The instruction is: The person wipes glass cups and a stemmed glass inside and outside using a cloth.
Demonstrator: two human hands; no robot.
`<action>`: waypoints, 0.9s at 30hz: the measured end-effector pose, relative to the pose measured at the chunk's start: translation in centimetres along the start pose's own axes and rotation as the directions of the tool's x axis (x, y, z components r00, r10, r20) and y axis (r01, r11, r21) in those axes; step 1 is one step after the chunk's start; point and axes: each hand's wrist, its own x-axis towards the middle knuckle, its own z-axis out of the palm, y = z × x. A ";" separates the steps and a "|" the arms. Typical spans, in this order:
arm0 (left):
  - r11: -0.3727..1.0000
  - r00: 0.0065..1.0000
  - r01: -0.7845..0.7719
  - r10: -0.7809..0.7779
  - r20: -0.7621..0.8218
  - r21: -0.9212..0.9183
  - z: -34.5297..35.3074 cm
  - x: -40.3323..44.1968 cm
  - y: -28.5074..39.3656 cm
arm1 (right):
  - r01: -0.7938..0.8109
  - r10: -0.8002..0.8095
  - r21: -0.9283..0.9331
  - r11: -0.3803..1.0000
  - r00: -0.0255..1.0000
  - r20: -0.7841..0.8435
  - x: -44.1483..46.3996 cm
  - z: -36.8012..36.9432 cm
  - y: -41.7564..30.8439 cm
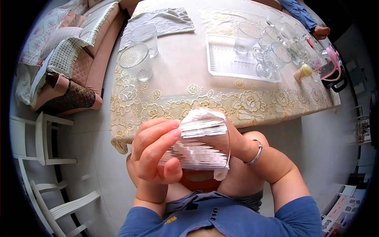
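Tipped on its side, a ribbed clear glass cup (197, 158) with a bunched white cloth (203, 114) is closest, in the middle of the frame. The left hand (152, 152) has its grip on the cup. The right hand (233, 138) is mostly hidden behind, so I cannot tell its grip. If the cloth twists hard, the cup could slip, fall to the pale tiled floor (89, 146) and break, or bump the cream lace-covered bench (177, 63) just above it in the frame.

pink sofa (87, 65), left | white chair (40, 138) near it | yellow-lidded jar (303, 72) on floral tablecloth (177, 75)
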 end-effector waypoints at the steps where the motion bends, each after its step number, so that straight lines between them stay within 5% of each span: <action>1: 1.000 1.000 -0.010 0.010 0.005 -0.003 0.0 0.0 -0.1 | -0.011 0.011 -0.022 1.000 1.000 -0.010 0.0 0.0 -0.1; 5: 0.972 0.977 0.215 -0.214 0.014 -0.092 0.2 0.5 0.2 | 0.036 -0.047 -0.113 0.993 0.994 -0.096 0.0 -0.1 -0.4; 9: 0.881 0.929 0.367 -0.363 0.070 -0.300 0.0 1.2 0.3 | 0.030 -0.029 0.005 1.000 0.988 -0.150 -0.1 -0.3 -0.3; 11: 0.757 0.833 0.552 -0.525 0.175 -0.349 -0.2 1.5 0.3 | 0.082 -0.112 -0.186 0.979 0.982 -0.153 -0.5 -0.2 0.0; 12: 0.706 0.800 0.593 -0.573 0.181 -0.388 -0.1 1.2 0.0 | 0.072 -0.094 -0.132 0.989 0.981 -0.169 -0.4 -0.1 0.4; 15: 0.733 0.788 0.615 -0.585 0.194 -0.291 -0.5 0.9 -0.2 | 0.040 -0.067 -0.165 0.985 0.985 -0.162 -0.2 -0.2 0.0; 19: 0.873 0.901 0.433 -0.425 0.082 -0.225 -0.1 0.4 0.2 | 0.032 -0.050 -0.138 0.990 0.991 -0.123 -0.1 -0.3 -0.1; 22: 0.989 0.988 0.148 -0.147 0.044 -0.007 -0.5 0.4 0.7 | -0.114 0.114 0.014 0.993 0.994 -0.005 0.1 -0.1 -0.2; 27: 0.994 0.992 0.111 -0.112 0.061 0.011 -0.3 0.5 0.6 | -0.198 0.195 0.157 0.967 0.980 0.037 0.1 -0.2 -0.1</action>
